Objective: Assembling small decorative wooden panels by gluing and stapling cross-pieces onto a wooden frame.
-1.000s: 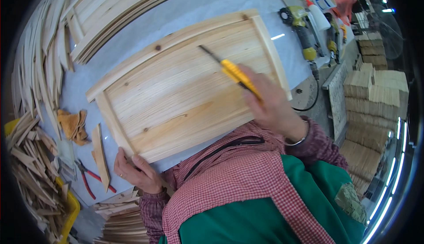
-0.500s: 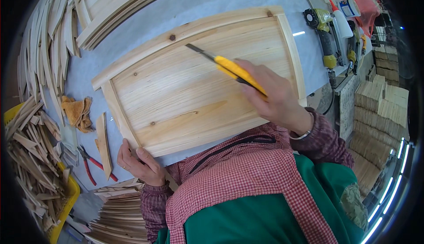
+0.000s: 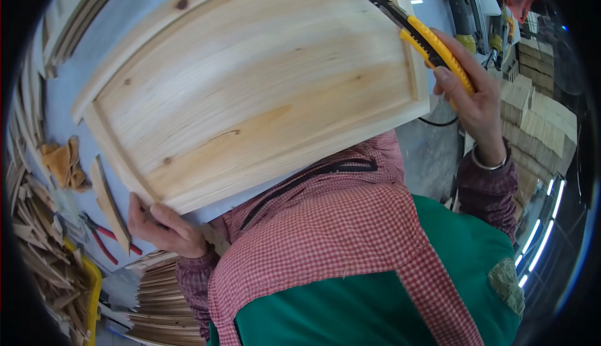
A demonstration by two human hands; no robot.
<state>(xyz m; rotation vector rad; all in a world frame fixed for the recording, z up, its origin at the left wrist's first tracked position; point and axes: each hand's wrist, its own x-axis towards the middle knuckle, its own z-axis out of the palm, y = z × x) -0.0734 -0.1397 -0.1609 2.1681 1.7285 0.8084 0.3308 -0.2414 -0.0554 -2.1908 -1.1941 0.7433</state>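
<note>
Wooden panel: the framed panel (image 3: 263, 89) lies on the desk (image 3: 66, 99) in front of the person, its near edge close to the checked apron (image 3: 325, 239)
Left hand: the left hand (image 3: 166, 227) grips the near left corner of the panel, thumb on top and fingers about the edge
Right hand: the right hand (image 3: 469, 96) is wrapped around the yellow utility knife (image 3: 438, 45), near the panel's right end
Blade: out of its handle and pointing to the far left, above the right part of the panel; it appears raised off the wood, though contact is hard to rule out
Frame so far: the left strip (image 3: 116, 149), the far strip (image 3: 156, 24) and the right strip (image 3: 404, 33) look joined to the board, and a pale band runs along the near edge, so assembly looks well advanced
Left to do: cannot be told; no plain gap shows at the near corners, and the far right corner is out of view
Desk, left side: an orange-brown cloth (image 3: 66, 164), a loose wood strip (image 3: 107, 202) and red-handled pliers (image 3: 103, 246), all apart from the panel
</note>
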